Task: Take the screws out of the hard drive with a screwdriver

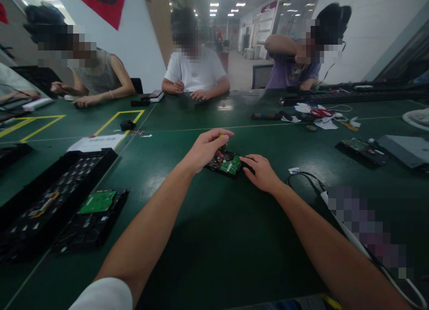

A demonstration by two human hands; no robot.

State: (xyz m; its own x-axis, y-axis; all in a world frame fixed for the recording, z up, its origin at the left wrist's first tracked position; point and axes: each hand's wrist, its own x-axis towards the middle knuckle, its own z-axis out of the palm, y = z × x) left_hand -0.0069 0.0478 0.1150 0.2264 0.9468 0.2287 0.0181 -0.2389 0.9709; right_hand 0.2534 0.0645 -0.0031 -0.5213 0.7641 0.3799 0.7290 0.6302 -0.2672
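Note:
A black hard drive (227,164) with a green circuit board facing up lies on the green table (201,238) in front of me. My left hand (206,148) is closed around a small tool with a yellow handle, a screwdriver by the look of it, held upright over the drive's near-left corner. My right hand (261,172) rests on the drive's right edge, fingers bent and pressing against it.
Another hard drive (97,211) lies beside a black tray (50,198) at the left. More drives (362,150) sit at the right, with a cable (304,178) close to my right arm. Three people sit along the far side. Scissors and papers (318,115) lie far right.

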